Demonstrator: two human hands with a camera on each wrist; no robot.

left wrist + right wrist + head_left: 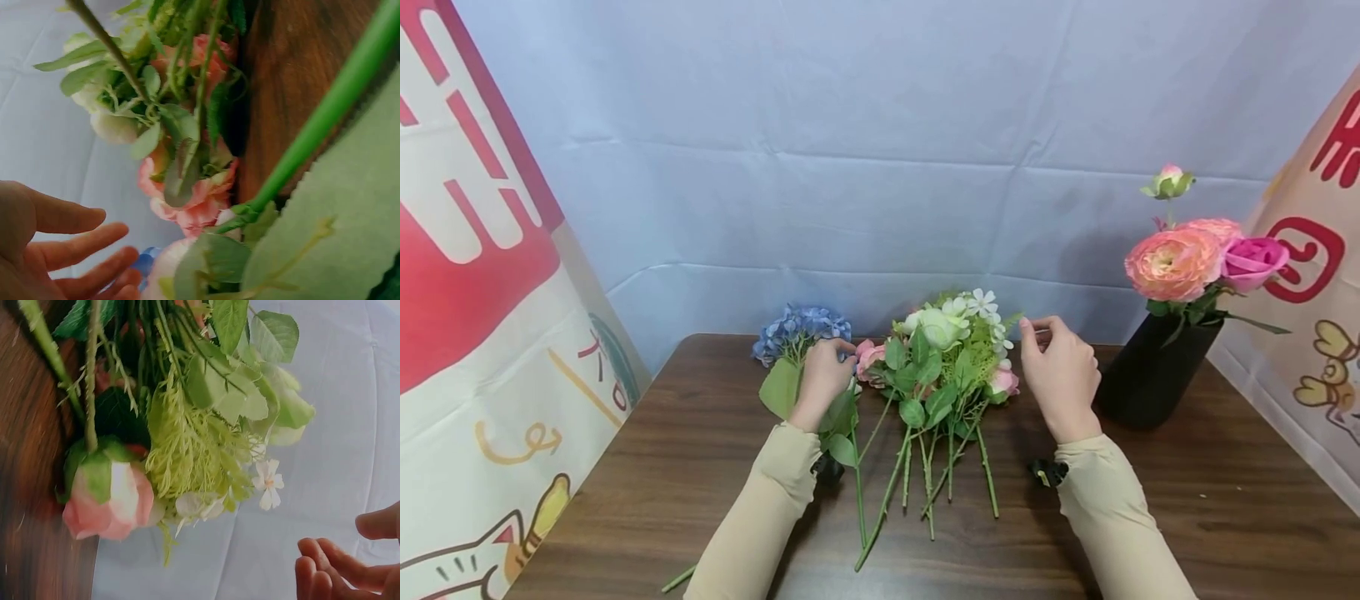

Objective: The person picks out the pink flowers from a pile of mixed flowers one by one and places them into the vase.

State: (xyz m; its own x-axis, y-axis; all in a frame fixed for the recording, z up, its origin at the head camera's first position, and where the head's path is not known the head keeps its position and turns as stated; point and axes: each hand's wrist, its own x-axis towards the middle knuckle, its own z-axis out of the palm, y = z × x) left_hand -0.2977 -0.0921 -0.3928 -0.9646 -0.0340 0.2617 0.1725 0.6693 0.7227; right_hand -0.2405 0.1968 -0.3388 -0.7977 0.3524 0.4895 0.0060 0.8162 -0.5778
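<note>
Two piles of cut flowers lie on the table. My left hand [826, 372] hovers over the blue hydrangea [797, 329] and its broad green leaf [780, 387]. In the left wrist view its fingers [84, 247] are spread and loosely bent, with nothing between them. My right hand [1060, 371] is held just right of the middle bunch, holding nothing, its thumb apart from the fingers [331, 569]. That bunch has a pale green-white rose [942, 327], small white blossoms [982, 303], a pink rosebud [106, 497] and pink flowers [870, 358], stems pointing toward me.
At the right stands a black vase [1157, 367] with an orange-pink ranunculus [1175, 262], a magenta rose [1255, 262] and a bud [1169, 182]. Pale cloth [850, 208] hangs behind the wooden table [715, 467]. A loose stem end [679, 578] lies by my left sleeve.
</note>
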